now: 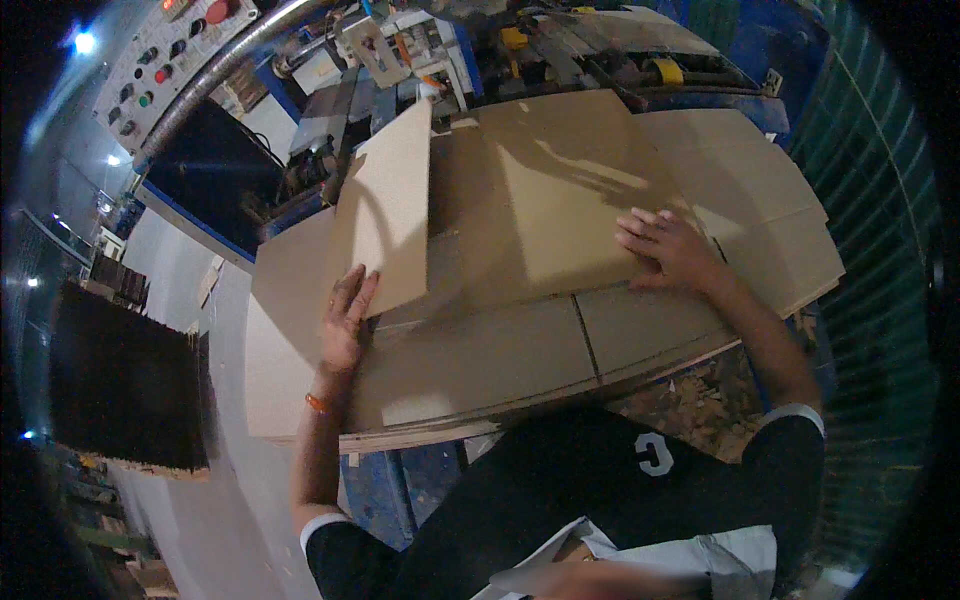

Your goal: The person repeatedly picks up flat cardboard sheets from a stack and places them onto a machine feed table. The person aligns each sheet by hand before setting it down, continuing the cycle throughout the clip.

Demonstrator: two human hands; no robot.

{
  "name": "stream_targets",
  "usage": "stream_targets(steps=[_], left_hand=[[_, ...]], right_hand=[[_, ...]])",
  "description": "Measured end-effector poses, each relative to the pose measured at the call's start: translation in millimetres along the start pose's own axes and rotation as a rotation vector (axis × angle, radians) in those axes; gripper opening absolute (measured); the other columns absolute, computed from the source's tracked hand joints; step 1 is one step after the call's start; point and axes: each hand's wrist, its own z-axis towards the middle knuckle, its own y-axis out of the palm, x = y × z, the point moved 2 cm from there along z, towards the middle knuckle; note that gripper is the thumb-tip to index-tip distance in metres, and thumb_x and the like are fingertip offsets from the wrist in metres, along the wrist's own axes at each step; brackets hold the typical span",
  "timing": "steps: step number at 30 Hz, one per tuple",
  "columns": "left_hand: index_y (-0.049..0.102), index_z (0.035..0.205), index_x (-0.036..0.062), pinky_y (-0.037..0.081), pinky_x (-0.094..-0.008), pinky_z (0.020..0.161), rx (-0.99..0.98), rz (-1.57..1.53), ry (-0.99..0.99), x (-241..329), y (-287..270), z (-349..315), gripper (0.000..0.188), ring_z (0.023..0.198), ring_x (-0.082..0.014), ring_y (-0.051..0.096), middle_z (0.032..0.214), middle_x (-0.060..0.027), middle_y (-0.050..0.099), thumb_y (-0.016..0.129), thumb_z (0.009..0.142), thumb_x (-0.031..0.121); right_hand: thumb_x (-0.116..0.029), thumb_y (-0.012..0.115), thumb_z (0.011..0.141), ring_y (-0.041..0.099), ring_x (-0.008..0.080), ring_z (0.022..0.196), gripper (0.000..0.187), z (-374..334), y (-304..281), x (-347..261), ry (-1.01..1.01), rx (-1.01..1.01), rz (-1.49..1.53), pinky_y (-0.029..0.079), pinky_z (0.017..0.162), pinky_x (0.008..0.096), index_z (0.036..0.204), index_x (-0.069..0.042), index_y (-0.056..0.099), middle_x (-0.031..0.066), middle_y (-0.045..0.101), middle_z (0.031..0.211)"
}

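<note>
A flat cardboard box blank (480,350) with cut slots and crease lines lies in front of me, on top of other layers. On its left a cardboard flap (390,215) stands tilted up. My left hand (347,320) is at the flap's lower left corner, fingers stretched out and touching it. My right hand (672,252) rests with fingers spread on the right part of a broad cardboard panel (560,210), which casts and catches shadows. Neither hand is wrapped round anything.
Beyond the cardboard stands a blue machine (720,100) with metal parts. A control panel (165,65) with buttons is at the upper left. A dark stack (125,375) stands on the floor at left. Cardboard scraps (690,400) lie below the near edge; a green corrugated wall (870,250) runs along the right.
</note>
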Motion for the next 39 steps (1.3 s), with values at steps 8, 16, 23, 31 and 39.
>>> stream_targets(steps=[8, 16, 23, 31, 39], left_hand=[[0.049, 0.126, 0.0179, 0.045, -0.0373, 0.09, 0.058, 0.05, -0.059, -36.6, 50.4, 50.4, 0.054, 0.109, -0.0292, 0.052, 0.121, -0.0107, 0.052, 0.048, 0.076, -0.003], [0.038, 0.13, 0.0037, 0.037, -0.0448, 0.095, -0.009, 0.23, -0.302, -77.7, 82.6, 83.0, 0.058, 0.114, -0.0392, 0.044, 0.125, -0.0235, 0.045, 0.061, 0.078, 0.012], [0.038, 0.127, -0.0059, 0.035, -0.0396, 0.098, 0.564, 0.118, -0.568, -34.5, -22.6, -58.2, 0.064, 0.115, -0.0333, 0.046, 0.126, -0.022, 0.046, 0.066, 0.08, 0.029], [0.033, 0.132, -0.0028, 0.038, -0.036, 0.096, 0.918, -0.428, -1.415, -64.5, -29.8, -209.1, 0.068, 0.113, -0.026, 0.047, 0.13, -0.0143, 0.045, 0.058, 0.085, 0.038], [0.029, 0.134, 0.0, 0.039, -0.0467, 0.091, 1.088, -0.128, -1.119, -45.0, -85.6, -187.5, 0.069, 0.113, -0.0342, 0.046, 0.136, -0.0198, 0.035, 0.065, 0.079, 0.022]], right_hand=[[-0.062, 0.054, 0.072, 0.05, 0.0305, 0.11, 0.065, 60.2, 20.6, 83.5, 0.263, -0.057, 0.031, 0.042, 0.091, 0.0401, 0.117, -0.014, 0.057, 0.0069, 0.049, 0.128], [-0.029, 0.054, 0.083, 0.049, 0.0314, 0.111, 0.038, 109.5, 44.1, 67.6, 0.519, 0.023, 0.033, 0.041, 0.092, 0.041, 0.119, -0.017, 0.054, 0.0095, 0.05, 0.123], [-0.04, 0.061, 0.079, 0.041, 0.0345, 0.12, 0.061, -90.2, -14.5, 70.6, 1.061, 0.483, 0.325, 0.034, 0.1, 0.0398, 0.129, -0.009, 0.043, 0.0175, 0.042, 0.131], [-0.038, 0.063, 0.077, 0.037, 0.0387, 0.123, 0.067, -195.3, 7.3, 84.0, 1.658, 0.378, -0.225, 0.028, 0.102, 0.0426, 0.131, -0.006, 0.04, 0.0224, 0.044, 0.128], [-0.023, 0.061, 0.079, 0.053, 0.0253, 0.103, 0.046, -205.5, 6.6, 125.6, 1.005, 1.614, 0.305, 0.041, 0.09, 0.0369, 0.117, 0.002, 0.05, 0.0166, 0.054, 0.116]])
